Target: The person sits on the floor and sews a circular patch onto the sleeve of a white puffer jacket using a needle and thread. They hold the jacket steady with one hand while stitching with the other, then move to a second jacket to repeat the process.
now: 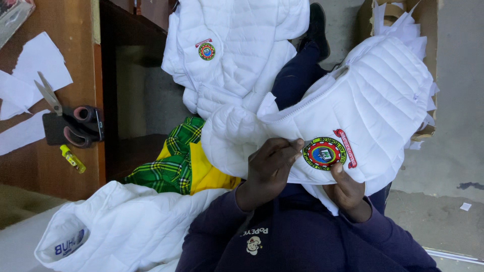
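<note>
White quilted jacket [373, 95], puffy, zip partly open, draped over the lap. Round embroidered badge [323, 153] on its front: red rim, green ring, blue centre, with a curved red strip just beside it.

Right hand [347, 189] fingers hidden under white jacket [373, 100].

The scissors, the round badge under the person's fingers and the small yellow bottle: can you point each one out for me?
scissors [50, 98], head view, on the blades near the pivot.
round badge [323, 153], head view, on its coloured centre.
small yellow bottle [73, 159], head view, on the middle of its body.
</note>
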